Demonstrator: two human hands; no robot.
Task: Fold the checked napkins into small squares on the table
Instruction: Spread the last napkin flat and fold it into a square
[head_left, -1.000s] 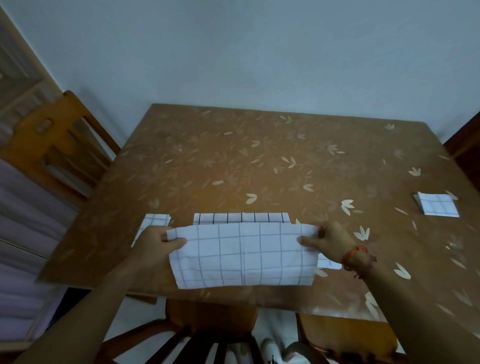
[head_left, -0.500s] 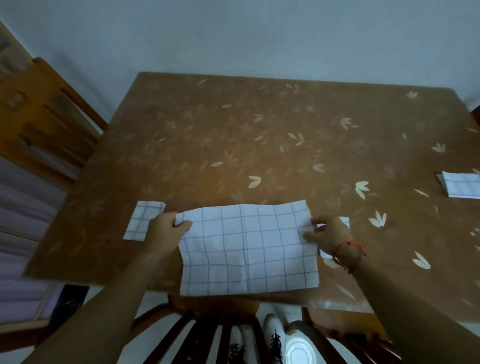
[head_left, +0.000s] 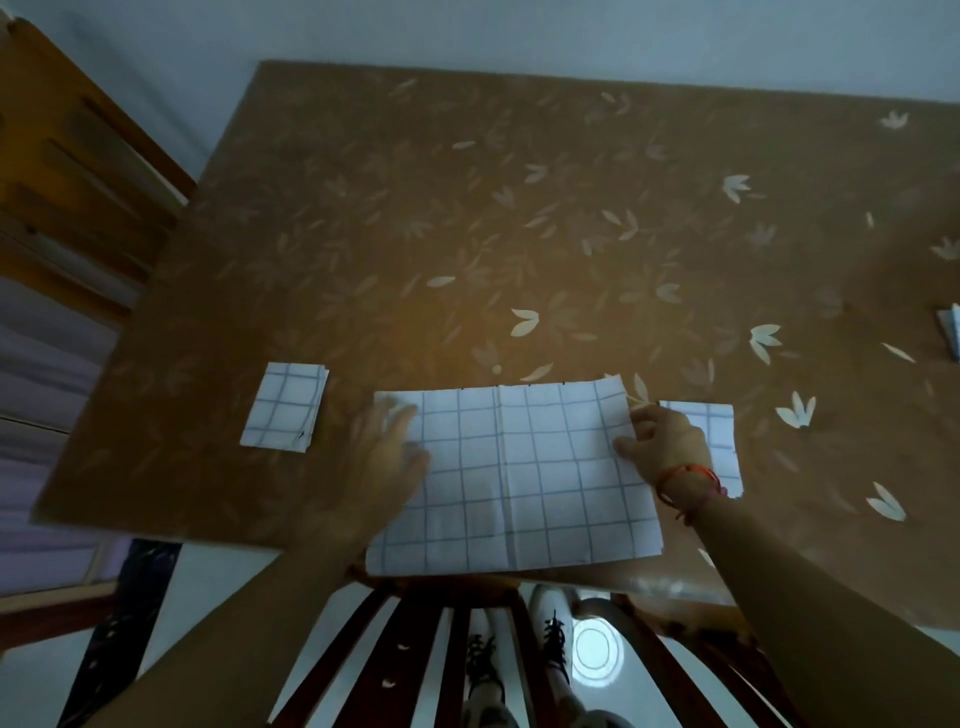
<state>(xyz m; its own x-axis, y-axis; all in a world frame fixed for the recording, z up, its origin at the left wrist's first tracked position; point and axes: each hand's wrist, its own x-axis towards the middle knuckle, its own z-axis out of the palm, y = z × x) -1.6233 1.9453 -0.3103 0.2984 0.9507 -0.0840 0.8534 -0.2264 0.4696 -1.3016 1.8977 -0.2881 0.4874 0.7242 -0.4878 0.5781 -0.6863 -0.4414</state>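
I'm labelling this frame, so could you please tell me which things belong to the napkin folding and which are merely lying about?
Job: large checked napkin; left hand pressing it; right hand pinching its edge; folded square on its left; second napkin by the right hand; edge napkin far right; table.
Lying about: side chair; near chair; red bracelet.
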